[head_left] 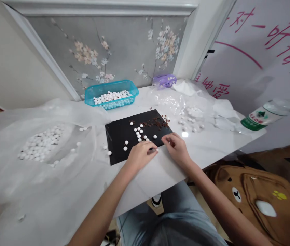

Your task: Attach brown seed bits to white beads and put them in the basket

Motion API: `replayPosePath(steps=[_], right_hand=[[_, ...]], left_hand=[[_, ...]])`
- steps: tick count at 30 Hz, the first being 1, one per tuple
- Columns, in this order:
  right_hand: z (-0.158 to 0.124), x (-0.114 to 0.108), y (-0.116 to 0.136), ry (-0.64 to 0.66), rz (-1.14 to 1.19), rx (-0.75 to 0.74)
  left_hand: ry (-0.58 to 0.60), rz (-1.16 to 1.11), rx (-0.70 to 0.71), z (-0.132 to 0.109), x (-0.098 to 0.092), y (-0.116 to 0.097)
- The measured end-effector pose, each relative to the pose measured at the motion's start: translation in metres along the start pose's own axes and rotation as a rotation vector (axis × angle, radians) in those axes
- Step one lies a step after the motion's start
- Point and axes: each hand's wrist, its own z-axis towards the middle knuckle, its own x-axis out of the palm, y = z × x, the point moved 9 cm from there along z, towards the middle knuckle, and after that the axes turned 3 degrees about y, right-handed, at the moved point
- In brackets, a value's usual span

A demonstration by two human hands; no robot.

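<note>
My left hand is over the front edge of a black mat, its thumb and forefinger pinching a small white round piece. Just right of it, my right hand is closed in a pinch by the mat's front right corner; whatever its fingertips hold is too small to make out. Several loose white round pieces lie on the mat, behind my left hand. Toward the mat's back right is a scatter of tiny reddish-brown bits, some spilling onto the white table.
A blue plastic basket of white pieces stands behind the mat. Plastic bags with white pieces lie left and right. A purple item sits at the back, a bottle at the right end. Below is a brown bear backpack.
</note>
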Motion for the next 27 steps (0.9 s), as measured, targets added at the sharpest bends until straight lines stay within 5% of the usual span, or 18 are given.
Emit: replayPosePath(steps=[8,27], right_hand=[[-0.014,0.016,0.026,0.220,-0.090,-0.162],[-0.018,0.018,0.033,0.317,0.072,-0.224]], left_hand=[[0.012,-0.258,-0.147,0.004,0.009,0.023],[0.026,-0.299,-0.114,0.004,0.009,0.018]])
